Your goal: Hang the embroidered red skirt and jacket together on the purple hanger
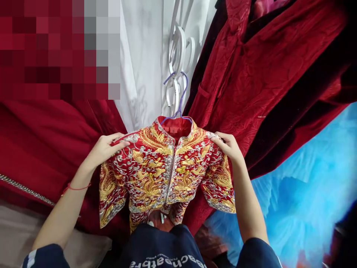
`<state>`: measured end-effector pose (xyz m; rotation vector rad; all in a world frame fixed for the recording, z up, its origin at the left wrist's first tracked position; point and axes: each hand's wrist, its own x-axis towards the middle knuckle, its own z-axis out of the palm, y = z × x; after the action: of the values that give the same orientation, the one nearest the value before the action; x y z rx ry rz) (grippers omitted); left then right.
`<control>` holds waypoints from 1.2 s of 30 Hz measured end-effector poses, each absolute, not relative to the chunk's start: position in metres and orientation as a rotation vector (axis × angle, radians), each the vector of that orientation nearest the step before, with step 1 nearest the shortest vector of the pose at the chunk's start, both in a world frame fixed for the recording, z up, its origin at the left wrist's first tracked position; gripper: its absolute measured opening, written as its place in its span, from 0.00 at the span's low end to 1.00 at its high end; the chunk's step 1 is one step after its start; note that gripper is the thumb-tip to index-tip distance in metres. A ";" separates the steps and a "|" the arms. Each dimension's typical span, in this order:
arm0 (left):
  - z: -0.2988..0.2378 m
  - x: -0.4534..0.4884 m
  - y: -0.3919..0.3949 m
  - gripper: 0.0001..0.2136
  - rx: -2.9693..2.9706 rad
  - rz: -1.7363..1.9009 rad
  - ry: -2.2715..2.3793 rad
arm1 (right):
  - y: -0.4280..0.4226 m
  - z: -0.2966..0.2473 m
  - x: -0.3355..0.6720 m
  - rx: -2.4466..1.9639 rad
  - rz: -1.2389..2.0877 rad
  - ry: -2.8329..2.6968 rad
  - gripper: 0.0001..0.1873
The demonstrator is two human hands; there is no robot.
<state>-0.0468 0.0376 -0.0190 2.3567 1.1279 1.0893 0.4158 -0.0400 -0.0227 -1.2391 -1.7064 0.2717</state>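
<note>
A short red jacket point(173, 167) with gold and silver embroidery hangs in front of me, its stand collar at the top and its front closed down the middle. Inside its neck sits a purple wire hanger point(181, 102), whose hook reaches up to a white hanging ring strip point(178, 52). On the left shoulder of the jacket, my left hand point(111, 146) pinches the cloth between thumb and fingers. The opposite shoulder is gripped the same way by my right hand point(226, 143). Both sleeves drop below my hands.
Dark red garments point(223, 74) hang at the right, with a bright blue fluffy garment point(301, 193) below them. More red cloth point(55, 149) hangs at the left, beside white cloth point(142, 56). A pixelated block covers the upper left.
</note>
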 end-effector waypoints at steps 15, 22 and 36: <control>0.025 0.021 0.031 0.30 3.072 0.828 1.160 | -0.026 0.008 0.350 -1.413 -0.539 -1.867 0.34; 0.009 0.045 0.045 0.29 3.174 1.170 1.273 | -0.015 0.005 0.340 -1.449 -0.551 -1.822 0.36; -0.008 0.028 0.044 0.30 2.873 1.224 1.486 | -0.053 -0.030 0.413 -1.431 -0.167 -1.690 0.30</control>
<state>0.0282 0.0437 -0.0078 2.8732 1.4858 1.2243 0.4132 -0.0526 -0.0297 -1.4309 -1.6901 -0.1673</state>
